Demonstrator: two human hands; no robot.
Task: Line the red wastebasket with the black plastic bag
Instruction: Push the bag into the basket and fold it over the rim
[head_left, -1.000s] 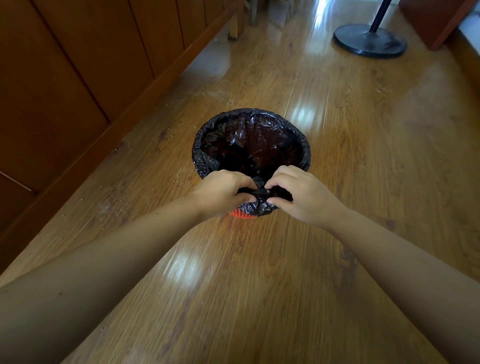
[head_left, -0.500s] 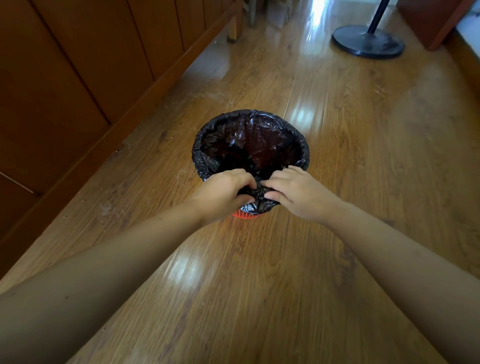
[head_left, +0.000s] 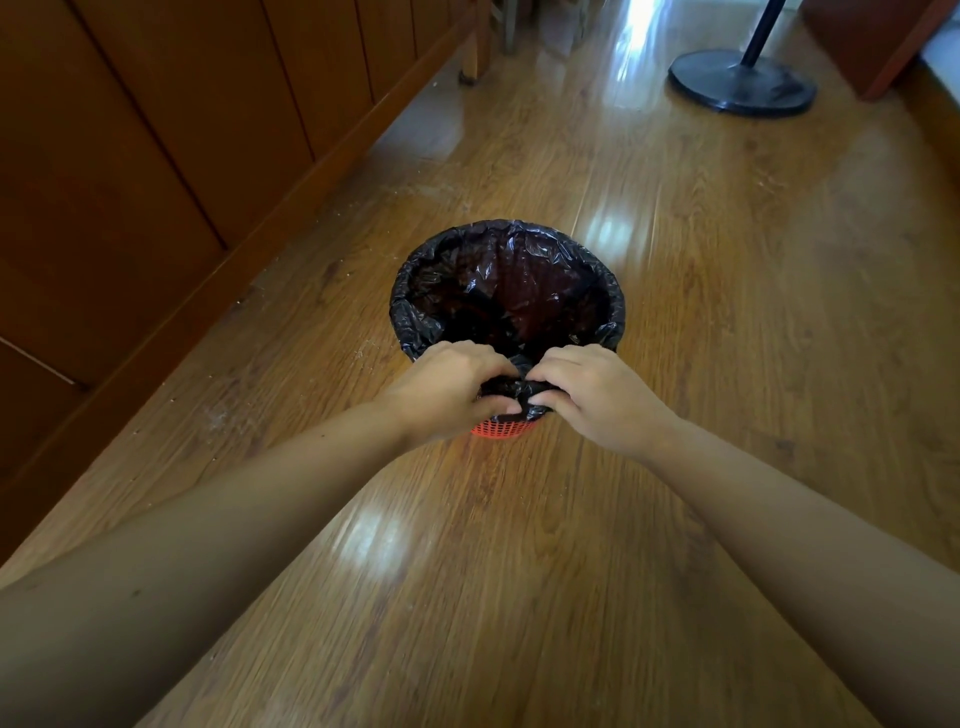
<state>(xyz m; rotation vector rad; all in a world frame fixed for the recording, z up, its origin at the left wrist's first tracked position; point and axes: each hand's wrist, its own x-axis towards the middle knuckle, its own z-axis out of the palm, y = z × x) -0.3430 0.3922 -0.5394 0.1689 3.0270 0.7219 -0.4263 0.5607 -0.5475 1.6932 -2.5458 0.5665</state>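
Note:
The red mesh wastebasket (head_left: 501, 428) stands on the wooden floor, only a strip of its near wall showing. The black plastic bag (head_left: 498, 291) sits inside it, folded over the rim all the way round. At the near rim the bag's slack is bunched into a wad. My left hand (head_left: 447, 392) pinches that wad from the left. My right hand (head_left: 587, 389) pinches it from the right, fingertips almost meeting.
A wooden cabinet front with a baseboard (head_left: 171, 332) runs along the left. A black round stand base (head_left: 742, 82) with a pole sits on the floor at the far right. Crumbs and dust lie on the floor (head_left: 727, 291) left of the basket.
Both hands stayed at the near rim, still holding the bunched bag; the fingers shifted slightly closer together around the wad.

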